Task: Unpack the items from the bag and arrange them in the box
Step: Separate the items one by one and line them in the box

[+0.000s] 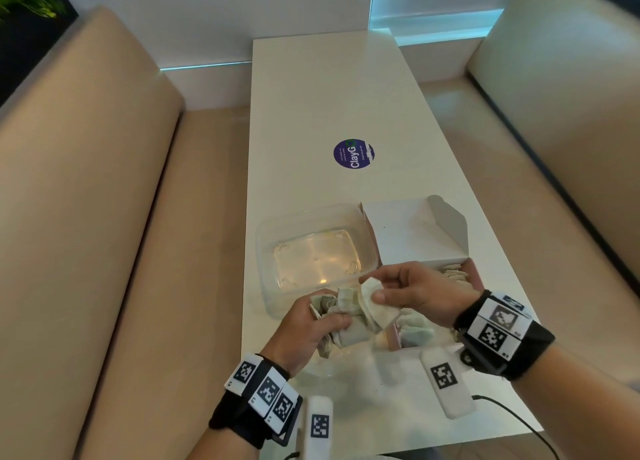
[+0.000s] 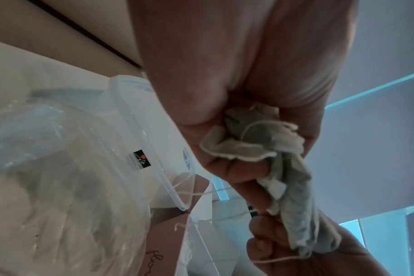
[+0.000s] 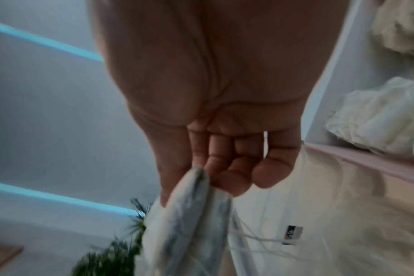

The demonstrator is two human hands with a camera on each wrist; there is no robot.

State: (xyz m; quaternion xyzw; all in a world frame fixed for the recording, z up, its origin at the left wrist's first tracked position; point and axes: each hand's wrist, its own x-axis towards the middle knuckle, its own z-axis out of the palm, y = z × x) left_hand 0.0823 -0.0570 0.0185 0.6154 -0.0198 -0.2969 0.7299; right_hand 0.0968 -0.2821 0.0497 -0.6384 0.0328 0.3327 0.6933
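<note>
In the head view, the left hand [image 1: 308, 324] and the right hand [image 1: 412, 295] meet low in the middle of the frame, just in front of the clear tub [image 1: 313, 252]. The left hand is closed around a bunch of tea bags [image 1: 346, 321], and the right thumb and finger pinch one pale bag at the top of that bunch. At the right of the tub stands an open carton [image 1: 415, 238] with more bags inside. The tub looks empty, so I judge the arranging is only beginning.

In the left wrist view, the left fingers [image 2: 243, 173] curl over the crumpled bags, in the middle of the frame. The bags are grey-white paper with thin strings [image 2: 255, 125] crossing them. I judge they are very light, soft and easy to tear, and the strings may tangle together. It seems best to take one bag by its flat edge, not by the string.

In the right wrist view, which is blurred, the right hand pinches a bag between thumb and forefinger at the lower middle; the other fingers [image 3: 272, 173] are bent and hold nothing. Loose strings hang below it.
</note>
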